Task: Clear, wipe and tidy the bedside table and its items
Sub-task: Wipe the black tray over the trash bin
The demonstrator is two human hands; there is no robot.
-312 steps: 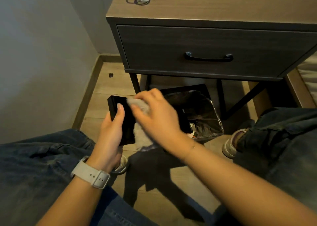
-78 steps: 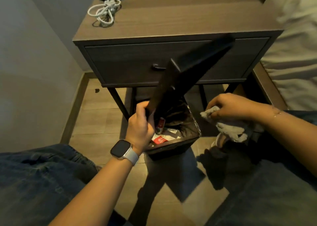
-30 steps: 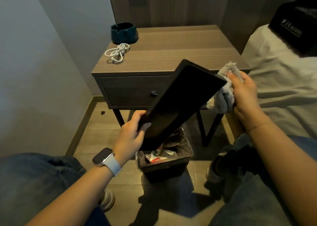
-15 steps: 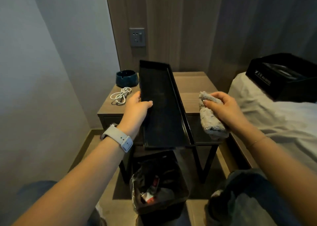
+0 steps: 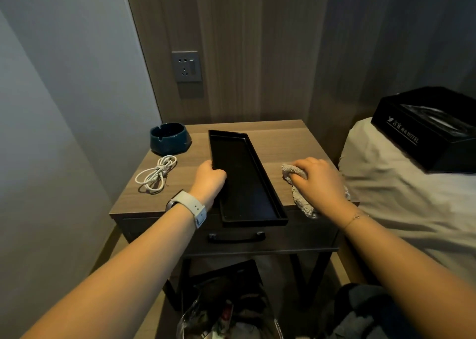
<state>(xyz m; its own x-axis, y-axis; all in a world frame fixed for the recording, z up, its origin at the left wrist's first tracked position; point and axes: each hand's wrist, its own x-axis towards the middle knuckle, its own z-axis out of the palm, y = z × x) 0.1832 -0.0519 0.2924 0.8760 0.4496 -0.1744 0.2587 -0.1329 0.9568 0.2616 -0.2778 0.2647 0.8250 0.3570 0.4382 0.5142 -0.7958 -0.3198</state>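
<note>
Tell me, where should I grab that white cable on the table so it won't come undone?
Pinch the white cable at its wrapped middle, where the loops are bound together, probably coming straight down from above. It lies flat on the bedside table, apart from the ashtray and the black tray, so there's room around it.

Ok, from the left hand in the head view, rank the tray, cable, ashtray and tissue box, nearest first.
1. Black tray: gripped by the left hand.
2. White cable: just to its left.
3. Ashtray: back left corner.
4. Tissue box: far right, on the bed.
</note>
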